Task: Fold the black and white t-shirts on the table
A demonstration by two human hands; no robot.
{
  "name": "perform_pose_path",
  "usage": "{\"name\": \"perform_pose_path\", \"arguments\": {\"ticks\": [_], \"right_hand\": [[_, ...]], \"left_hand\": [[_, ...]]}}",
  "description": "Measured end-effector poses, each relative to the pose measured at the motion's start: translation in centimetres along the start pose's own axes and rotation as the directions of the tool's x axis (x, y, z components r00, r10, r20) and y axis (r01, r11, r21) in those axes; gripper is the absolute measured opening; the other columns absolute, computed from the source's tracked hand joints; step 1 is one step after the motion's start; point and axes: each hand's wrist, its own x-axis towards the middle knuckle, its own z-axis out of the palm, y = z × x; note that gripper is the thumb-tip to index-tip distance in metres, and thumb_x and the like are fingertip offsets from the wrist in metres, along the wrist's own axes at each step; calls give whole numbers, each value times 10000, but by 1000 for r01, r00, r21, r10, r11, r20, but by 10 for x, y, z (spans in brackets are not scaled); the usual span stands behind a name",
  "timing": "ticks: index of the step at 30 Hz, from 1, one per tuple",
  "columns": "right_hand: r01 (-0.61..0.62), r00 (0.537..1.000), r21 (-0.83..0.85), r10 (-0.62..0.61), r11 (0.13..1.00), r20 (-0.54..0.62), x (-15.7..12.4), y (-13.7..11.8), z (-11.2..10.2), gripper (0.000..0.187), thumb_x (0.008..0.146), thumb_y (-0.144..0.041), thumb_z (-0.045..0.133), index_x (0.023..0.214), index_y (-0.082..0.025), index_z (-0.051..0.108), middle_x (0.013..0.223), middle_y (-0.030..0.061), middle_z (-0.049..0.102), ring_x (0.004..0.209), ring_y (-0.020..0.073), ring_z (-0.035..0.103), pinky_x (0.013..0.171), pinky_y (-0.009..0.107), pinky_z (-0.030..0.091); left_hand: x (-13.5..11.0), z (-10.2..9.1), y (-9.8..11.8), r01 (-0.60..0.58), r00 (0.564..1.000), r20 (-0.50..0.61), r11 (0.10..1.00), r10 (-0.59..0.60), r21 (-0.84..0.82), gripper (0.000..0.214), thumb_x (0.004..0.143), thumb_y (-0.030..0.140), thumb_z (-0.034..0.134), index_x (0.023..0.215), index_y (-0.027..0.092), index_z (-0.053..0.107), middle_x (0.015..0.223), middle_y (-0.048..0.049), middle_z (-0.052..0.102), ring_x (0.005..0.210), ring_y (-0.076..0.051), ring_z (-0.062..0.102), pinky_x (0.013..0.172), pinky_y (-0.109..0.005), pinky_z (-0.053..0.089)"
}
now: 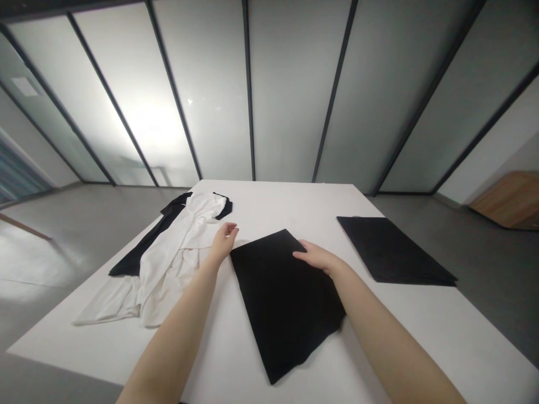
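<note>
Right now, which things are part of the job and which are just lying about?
In the job, it seems:
Middle black cloth
Right hand, at the cloth's edge
Left hand, near its corner

Just lying about, it seems:
White clothes, on the left
Dark clothes beside them
Other black cloth, on the right

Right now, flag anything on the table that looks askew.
The white garment on the left lies crumpled, partly over dark clothing, unlike the flat black fabric on the right. The black cloth at the right hand looks askew, its near edge uneven. Nothing looks spilled.
</note>
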Motion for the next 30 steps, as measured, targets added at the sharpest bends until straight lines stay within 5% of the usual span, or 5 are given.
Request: {"name": "perform_pose_path", "arguments": {"ticks": [7, 13, 19, 22, 30], "right_hand": [[427, 892, -226, -367, 876, 264, -25, -53, 40, 683, 907, -245, 651, 1576, -308, 530, 1623, 28, 538, 1482, 282, 515, 1293, 516, 325], [446, 828, -223, -304, 867, 471, -46, -84, 45, 740, 832, -160, 640, 1547, -344, 578, 1559, 1, 607, 1414, 274, 591, 1239, 473, 409], [58, 975, -284, 7, 957, 223, -34, -59, -3, 422, 872, -426, 774, 1226, -197, 758, 1272, 124, 775, 1125, 308, 735, 1003, 439, 586], [-251, 906, -76, 262, 965, 332, -34, -21, -32, 405, 885, -565, 771, 1008, -180, 772, 1044, 130, 814, 918, 271, 764, 791, 364, 627], [-229, 968, 637, 103, 736, 229, -32, 34, -31, 441, 958, -663, 645, 1008, -226, 685, 877, 38, 766, 774, 203, 730, 730, 328, 607]], "left_hand": [[-16, 25, 5, -353, 841, 429, 935, 330, -27, 766, 786, 236, 697, 1529, 196, 514, 1584, -164, 543, 1468, -360, 495, 1217, -551, 386], [-15, 0, 23, -175, 746, 641, 982, 182, -74, 703, 751, 351, 837, 1406, 163, 663, 1109, -87, 793, 1022, -300, 734, 923, -407, 582], [-10, -8, 21, 0, 828, 560, 1000, 6, -11, 317, 774, 471, 843, 825, 163, 794, 870, -63, 805, 840, -279, 747, 752, -345, 587], [-8, -5, 14, 72, 914, 406, 992, -22, -108, 311, 776, 461, 847, 836, 164, 782, 874, -73, 804, 871, -300, 754, 739, -343, 590], [-2, -14, 0, 273, 941, 277, 920, -195, -281, 359, 780, 454, 869, 960, 157, 779, 954, -112, 820, 938, -321, 775, 805, -389, 627]]}}
